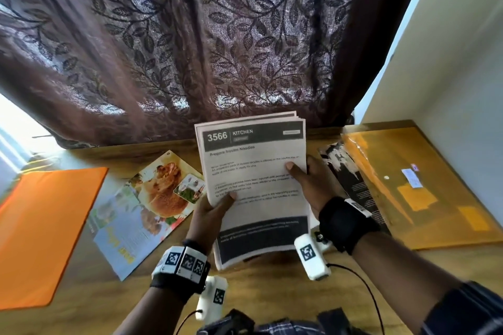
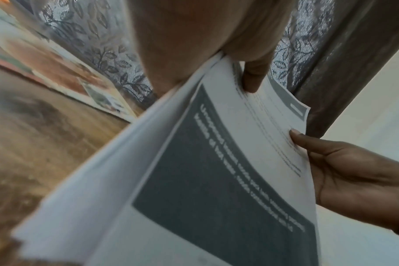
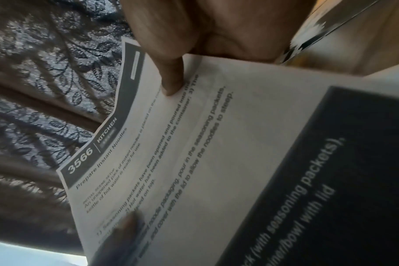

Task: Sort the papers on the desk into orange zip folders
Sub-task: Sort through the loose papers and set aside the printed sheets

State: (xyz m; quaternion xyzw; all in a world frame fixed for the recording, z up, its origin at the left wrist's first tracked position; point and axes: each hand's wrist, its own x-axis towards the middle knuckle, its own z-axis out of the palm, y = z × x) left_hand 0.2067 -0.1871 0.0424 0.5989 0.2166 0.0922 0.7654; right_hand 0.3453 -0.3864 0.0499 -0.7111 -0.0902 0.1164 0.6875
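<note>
Light source: daylight glows through the leaf-patterned curtain [image 1: 217, 35] ahead of me and flares white at the far left edge.
Brightness: my head view is fairly bright; both wrist views are dimmer and greyish.
Glare: the plastic orange zip folder [image 1: 424, 185] on my right shows a soft sheen.
Blur: my left wrist view smears the wooden desk [image 2: 34, 144]; the printed paper stack [image 3: 216, 144] goes soft at its near end.
Distortion: straight edges bow toward the corners.

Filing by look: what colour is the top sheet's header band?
Dark grey with white text on the top sheet, clearest in the head view.
</note>
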